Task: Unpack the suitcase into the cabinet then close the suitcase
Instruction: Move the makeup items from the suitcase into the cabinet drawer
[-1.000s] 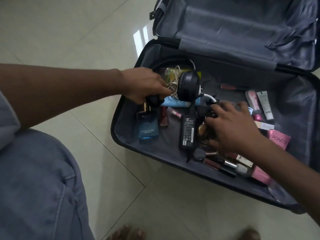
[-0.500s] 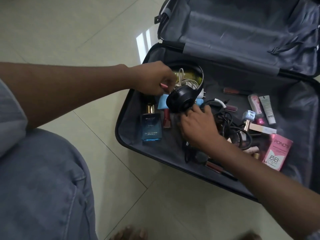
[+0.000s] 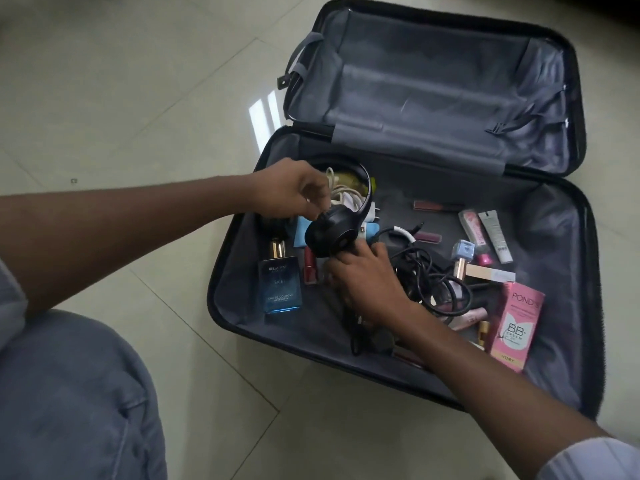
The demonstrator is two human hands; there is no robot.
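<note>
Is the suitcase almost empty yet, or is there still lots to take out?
Still lots. The suitcase lies open, its lid half bare. In hand: the left hand and right hand are both on the black headphones. Left inside: the blue cologne bottle, tangled black cables, the pink cream box and small tubes. No cabinet is in view, and closing comes last.

Suitcase (image 3: 588,306): black shell, plain grey lining. Headphones (image 3: 332,233), near the left wall: black. Cologne bottle (image 3: 281,289), left: deep blue with a gold neck. Cream box (image 3: 517,323), right: pink with a paler pink panel and dark lettering. Coiled cable (image 3: 433,275), centre: black. Two tubes, far right: one pink (image 3: 472,226), one pale grey (image 3: 495,235). Floor (image 3: 121,98): pale cream tiles with thin darker joints. Trouser leg (image 3: 69,393), near left: blue denim.
</note>
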